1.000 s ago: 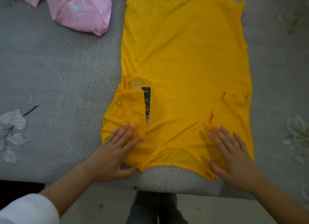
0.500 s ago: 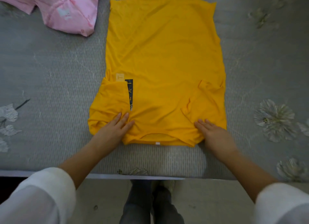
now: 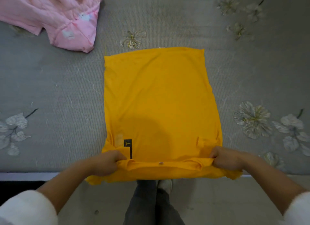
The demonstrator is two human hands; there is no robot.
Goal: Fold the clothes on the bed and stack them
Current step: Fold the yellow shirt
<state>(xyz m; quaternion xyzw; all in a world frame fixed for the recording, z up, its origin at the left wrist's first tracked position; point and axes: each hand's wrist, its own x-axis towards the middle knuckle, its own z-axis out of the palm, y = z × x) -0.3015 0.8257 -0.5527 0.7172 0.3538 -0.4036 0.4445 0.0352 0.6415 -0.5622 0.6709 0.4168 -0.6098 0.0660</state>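
A yellow T-shirt (image 3: pixel 157 99) lies lengthwise on the grey bed (image 3: pixel 58 94), its sides folded in and a small black print showing near the left shoulder. My left hand (image 3: pixel 107 162) is closed on the shirt's near left corner. My right hand (image 3: pixel 224 159) grips the near right corner. The collar end is lifted off the bed and hangs past the bed's front edge, stretched between both hands. A crumpled pink garment (image 3: pixel 50 18) lies unfolded at the far left of the bed.
The bedspread has pale flower prints, one (image 3: pixel 253 119) right of the shirt and one (image 3: pixel 132 38) beyond it. The bed's front edge (image 3: pixel 30 176) runs just below my hands. My legs and a shoe (image 3: pixel 165 186) stand on the floor beneath.
Both hands went from lying flat on the shoulder area to gripping the near corners. The collar end has been pulled up and toward me, over the bed's edge.
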